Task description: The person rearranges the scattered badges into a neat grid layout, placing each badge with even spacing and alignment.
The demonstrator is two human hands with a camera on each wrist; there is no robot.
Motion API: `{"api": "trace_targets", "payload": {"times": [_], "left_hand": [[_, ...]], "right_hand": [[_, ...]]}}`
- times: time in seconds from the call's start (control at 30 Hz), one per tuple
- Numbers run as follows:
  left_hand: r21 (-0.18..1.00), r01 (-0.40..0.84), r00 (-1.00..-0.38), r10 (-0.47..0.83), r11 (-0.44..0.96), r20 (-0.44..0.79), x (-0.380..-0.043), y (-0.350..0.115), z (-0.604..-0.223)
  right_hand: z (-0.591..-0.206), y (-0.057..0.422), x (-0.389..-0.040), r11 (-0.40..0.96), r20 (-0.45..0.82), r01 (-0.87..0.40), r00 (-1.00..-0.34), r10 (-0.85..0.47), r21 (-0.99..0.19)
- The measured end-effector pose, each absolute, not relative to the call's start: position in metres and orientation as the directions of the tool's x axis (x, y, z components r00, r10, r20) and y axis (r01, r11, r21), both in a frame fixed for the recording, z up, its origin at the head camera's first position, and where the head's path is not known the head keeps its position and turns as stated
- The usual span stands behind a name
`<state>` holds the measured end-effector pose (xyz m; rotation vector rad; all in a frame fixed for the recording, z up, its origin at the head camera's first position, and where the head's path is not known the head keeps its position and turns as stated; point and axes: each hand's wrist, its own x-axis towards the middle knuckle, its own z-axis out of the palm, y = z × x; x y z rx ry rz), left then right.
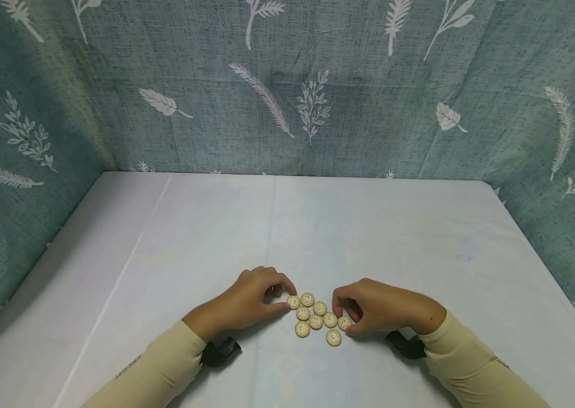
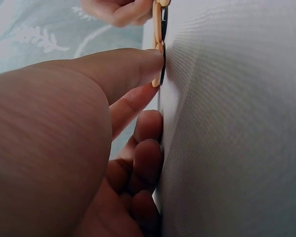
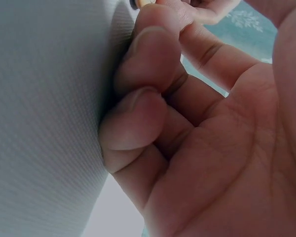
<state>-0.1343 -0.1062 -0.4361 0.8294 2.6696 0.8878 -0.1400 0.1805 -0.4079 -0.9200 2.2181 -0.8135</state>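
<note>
Several thin, round, cream-coloured discs with a ring and small marks on top lie flat in a close cluster on the white-covered table. At the cluster's left end my left hand (image 1: 246,300) pinches one disc (image 1: 293,302) between thumb and index finger. The left wrist view shows that disc (image 2: 156,82) edge-on, dark underneath, by the thumb tip. My right hand (image 1: 381,306) has its thumb and index finger at the rightmost disc (image 1: 345,323), holding it at its edges. In the right wrist view the curled fingers (image 3: 148,61) hide most of the discs.
The white tablecloth (image 1: 369,226) spreads around the discs, with a faint crease on the left. Green leaf-patterned fabric (image 1: 206,130) hangs along the back and both sides. A single disc (image 1: 333,338) sits at the near side of the cluster. Dark wrist devices (image 1: 221,352) show below both wrists.
</note>
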Motion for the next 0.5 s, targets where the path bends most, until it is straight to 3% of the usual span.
{"api": "trace_targets", "payload": {"times": [0.5], "left_hand": [[0.613, 0.445, -0.82, 0.573, 0.653, -0.015, -0.1344, -0.1066, -0.4362]], "right_hand": [[-0.4108, 0.1799, -0.1401, 0.58, -0.277, -0.424, -0.587, -0.761, -0.695]]}}
